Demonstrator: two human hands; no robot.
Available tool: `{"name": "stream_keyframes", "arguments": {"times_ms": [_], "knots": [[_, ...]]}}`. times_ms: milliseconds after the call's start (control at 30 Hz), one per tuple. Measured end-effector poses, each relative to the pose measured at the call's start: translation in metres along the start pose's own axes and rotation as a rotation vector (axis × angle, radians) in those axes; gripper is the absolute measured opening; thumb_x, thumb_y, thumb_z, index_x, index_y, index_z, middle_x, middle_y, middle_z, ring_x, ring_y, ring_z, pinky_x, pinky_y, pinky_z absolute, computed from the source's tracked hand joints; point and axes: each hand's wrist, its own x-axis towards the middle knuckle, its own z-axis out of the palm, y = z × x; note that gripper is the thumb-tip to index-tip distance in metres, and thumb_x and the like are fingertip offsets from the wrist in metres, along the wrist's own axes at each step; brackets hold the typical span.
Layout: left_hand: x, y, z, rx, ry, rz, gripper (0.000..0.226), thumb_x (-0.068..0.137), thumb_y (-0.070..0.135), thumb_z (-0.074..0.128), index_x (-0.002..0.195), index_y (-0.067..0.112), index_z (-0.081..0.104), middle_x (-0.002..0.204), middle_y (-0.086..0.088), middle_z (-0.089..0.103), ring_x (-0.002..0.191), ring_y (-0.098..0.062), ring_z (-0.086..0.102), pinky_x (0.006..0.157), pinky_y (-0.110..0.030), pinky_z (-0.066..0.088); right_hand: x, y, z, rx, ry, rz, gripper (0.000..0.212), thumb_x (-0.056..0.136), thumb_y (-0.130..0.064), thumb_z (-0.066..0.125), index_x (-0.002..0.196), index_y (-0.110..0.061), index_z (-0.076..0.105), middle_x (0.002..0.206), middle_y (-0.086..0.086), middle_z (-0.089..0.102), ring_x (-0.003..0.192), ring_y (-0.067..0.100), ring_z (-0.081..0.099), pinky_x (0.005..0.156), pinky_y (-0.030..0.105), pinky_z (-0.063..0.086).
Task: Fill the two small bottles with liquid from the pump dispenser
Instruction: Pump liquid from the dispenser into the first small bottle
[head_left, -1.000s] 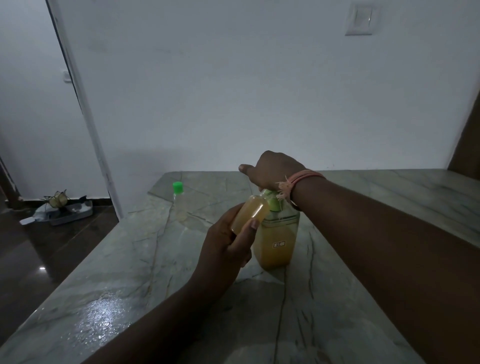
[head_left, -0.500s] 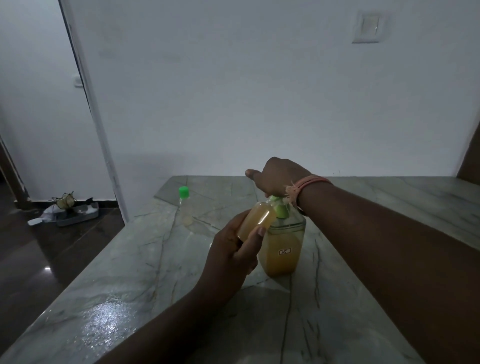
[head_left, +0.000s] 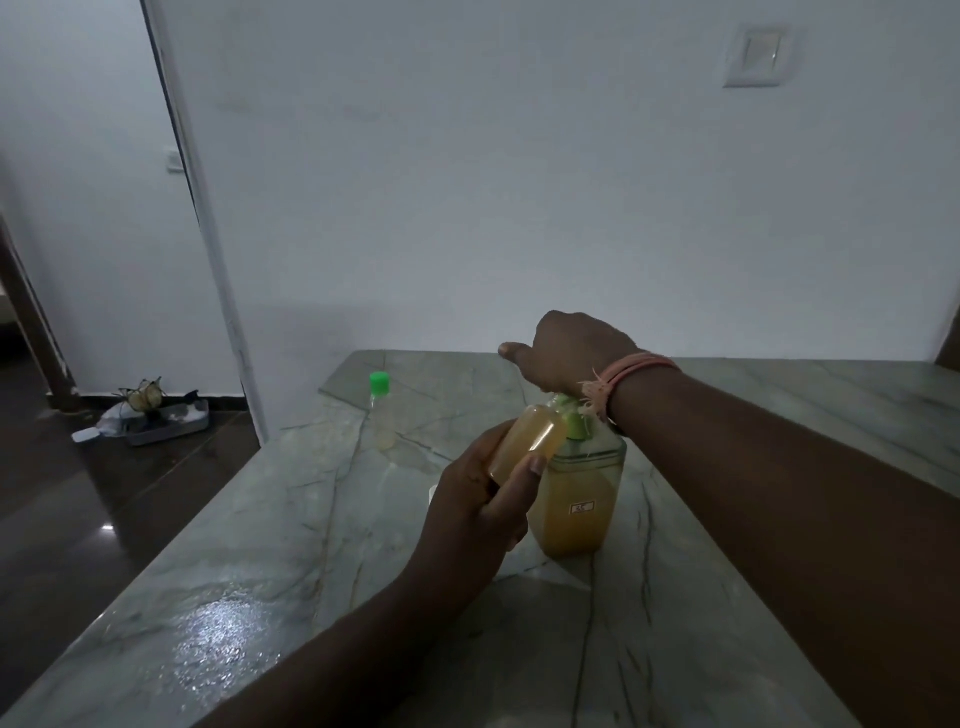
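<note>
Green-capped clear small bottle (head_left: 382, 410) stands on marble table (head_left: 291, 519), 10 o'clock. Left hand (head_left: 480, 501) grips amber-filled small bottle (head_left: 530, 441), tilted at spout. Right hand (head_left: 569, 358) presses square pump dispenser (head_left: 582, 499). Risk: mouth misaligned, liquid spills.

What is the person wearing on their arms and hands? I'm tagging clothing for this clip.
Both forearms are bare, with no sleeves in view. The right hand has a pinkish-orange thread band with a frayed tassel round its wrist. The left hand shows no rings, gloves or bands.
</note>
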Motion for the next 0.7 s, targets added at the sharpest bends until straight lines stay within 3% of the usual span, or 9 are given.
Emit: {"name": "stream_keyframes", "arguments": {"times_ms": [167,300,533,700], "knots": [[0.0021,-0.0016,-0.0006,0.007,-0.001,0.003,0.048,0.09,0.053,0.055,0.13,0.026,0.054,0.079,0.014,0.064,0.055,-0.01,0.059,0.049,-0.021,0.048,-0.0037,0.0035,0.0058,0.119,0.061,0.014,0.067,0.088,-0.073,0.044,0.072,-0.012,0.066,0.076,0.004,0.072,0.071,0.024,0.067,0.078,0.037,0.054],[-0.0001,0.0027,-0.0012,0.001,-0.003,0.002,0.051,0.086,0.059,0.053,0.129,0.031,0.053,0.08,0.016,0.064,0.055,-0.01,0.059,0.049,-0.02,0.047,-0.004,0.0019,0.0032,0.074,0.034,0.007,0.067,0.085,-0.074,0.048,0.07,-0.012,0.067,0.075,0.003,0.073,0.072,0.023,0.069,0.08,0.037,0.055],[0.0,0.0045,-0.0001,-0.019,0.0,0.005,0.045,0.091,0.049,0.056,0.129,0.026,0.055,0.077,0.016,0.063,0.054,-0.01,0.057,0.048,-0.02,0.046,0.0001,0.007,0.0033,0.112,0.058,0.006,0.065,0.089,-0.071,0.044,0.074,-0.012,0.067,0.075,0.004,0.072,0.072,0.024,0.067,0.082,0.039,0.055],[0.0015,0.0,-0.0002,-0.021,0.0,0.02,0.059,0.088,0.054,0.054,0.134,0.019,0.055,0.078,0.014,0.063,0.054,-0.01,0.057,0.049,-0.021,0.046,0.001,0.0058,0.0052,0.079,0.03,0.038,0.06,0.087,-0.071,0.047,0.07,-0.015,0.06,0.081,0.005,0.072,0.078,0.027,0.068,0.084,0.04,0.054]]}}
